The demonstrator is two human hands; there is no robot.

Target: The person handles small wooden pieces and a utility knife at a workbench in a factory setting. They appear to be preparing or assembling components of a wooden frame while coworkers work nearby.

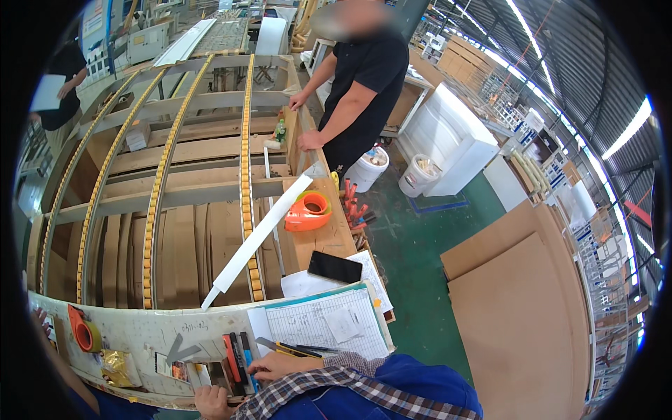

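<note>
At the near edge of the white bench, my left hand (211, 402) has its fingers curled down beside a small tray of tools (222, 376); what they hold, if anything, is hidden. My right hand (283, 366) reaches over the tray's right side, fingers loosely extended by a blue marker (247, 351). Red and black markers (232, 358) lie just left of it. A yellow-and-black utility knife (297, 350) and a dark pen (318, 348) lie beyond my right wrist, against a clipboard with a gridded sheet (329, 318).
Beyond the bench stands a roller frame (162, 182) with a white strip (259, 241) across it. An orange tape dispenser (308, 211) and phone (335, 267) lie right. Another dispenser (85, 332) sits left, near someone's arm (66, 371). A co-worker (364, 84) leans on the frame; cardboard (518, 315) stands right.
</note>
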